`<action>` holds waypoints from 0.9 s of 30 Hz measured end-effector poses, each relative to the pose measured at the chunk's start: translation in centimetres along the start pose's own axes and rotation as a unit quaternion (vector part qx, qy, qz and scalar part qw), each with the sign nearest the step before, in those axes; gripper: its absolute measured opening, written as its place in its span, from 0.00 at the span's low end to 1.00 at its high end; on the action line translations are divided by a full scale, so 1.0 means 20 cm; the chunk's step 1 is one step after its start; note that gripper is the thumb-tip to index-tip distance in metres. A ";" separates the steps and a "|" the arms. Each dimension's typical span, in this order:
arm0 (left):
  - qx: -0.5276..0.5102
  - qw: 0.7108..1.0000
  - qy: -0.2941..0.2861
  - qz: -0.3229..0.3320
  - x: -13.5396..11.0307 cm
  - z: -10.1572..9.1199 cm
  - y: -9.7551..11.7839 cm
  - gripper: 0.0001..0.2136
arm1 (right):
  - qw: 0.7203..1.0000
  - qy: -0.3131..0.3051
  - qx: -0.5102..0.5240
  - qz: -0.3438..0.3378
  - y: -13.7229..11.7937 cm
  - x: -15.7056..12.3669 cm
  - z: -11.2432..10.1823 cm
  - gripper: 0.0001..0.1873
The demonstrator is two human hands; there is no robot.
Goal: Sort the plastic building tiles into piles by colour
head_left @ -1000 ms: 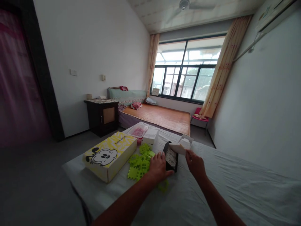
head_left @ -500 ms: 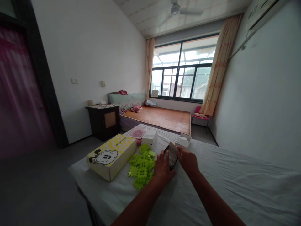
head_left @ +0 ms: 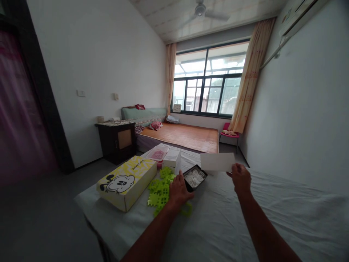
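My left hand [head_left: 181, 191] is against the near left side of a small open black box [head_left: 205, 175], its fingers and thumb curved around that corner. Small whitish pieces [head_left: 195, 177] fill the box; what they are I cannot make out. Out to the right, my right hand [head_left: 241, 178] pinches a stiff white card [head_left: 217, 162] by its lower right corner, holding it up beyond the box. Bright green interlocking plastic pieces [head_left: 163, 191] lie heaped left of my left hand, partly covered by it.
A yellow and white cardboard box [head_left: 128, 183] with a cartoon dog stands at the table's left. Behind the green heap are a white box [head_left: 172, 156] and a clear tub with pink contents [head_left: 158, 153]. A pale cloth [head_left: 259, 218] covers the table. Past it is a bed [head_left: 188, 136].
My right hand has moved right, away from the black box, bringing the card off it. The whitish contents now show. My left hand has shifted slightly left and stays at the box.
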State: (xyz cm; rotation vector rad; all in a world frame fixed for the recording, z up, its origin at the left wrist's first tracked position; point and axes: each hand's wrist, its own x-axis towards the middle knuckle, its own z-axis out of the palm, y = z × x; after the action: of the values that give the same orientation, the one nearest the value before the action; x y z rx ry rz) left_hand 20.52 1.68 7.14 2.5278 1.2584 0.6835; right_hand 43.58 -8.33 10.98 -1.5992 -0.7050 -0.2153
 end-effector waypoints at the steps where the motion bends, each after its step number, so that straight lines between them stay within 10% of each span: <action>1: -0.008 1.000 0.011 0.010 -0.01 -0.04 -0.02 0.47 | 0.997 0.026 0.057 0.038 0.04 0.01 -0.03 0.23; 12: 0.173 0.959 0.165 0.156 -0.22 -0.65 -0.29 0.36 | 0.975 -0.033 0.140 0.171 0.46 -0.25 -0.18 0.28; 27: 0.315 0.885 0.087 0.333 -0.23 -0.65 -0.31 0.28 | 0.980 -0.045 0.094 0.168 0.51 -0.27 -0.17 0.26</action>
State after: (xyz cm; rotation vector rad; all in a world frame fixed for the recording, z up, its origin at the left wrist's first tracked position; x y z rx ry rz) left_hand 7.28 1.82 14.39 3.5799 0.6857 0.7174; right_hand 45.69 -13.17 0.23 -1.5253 -0.4971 0.1693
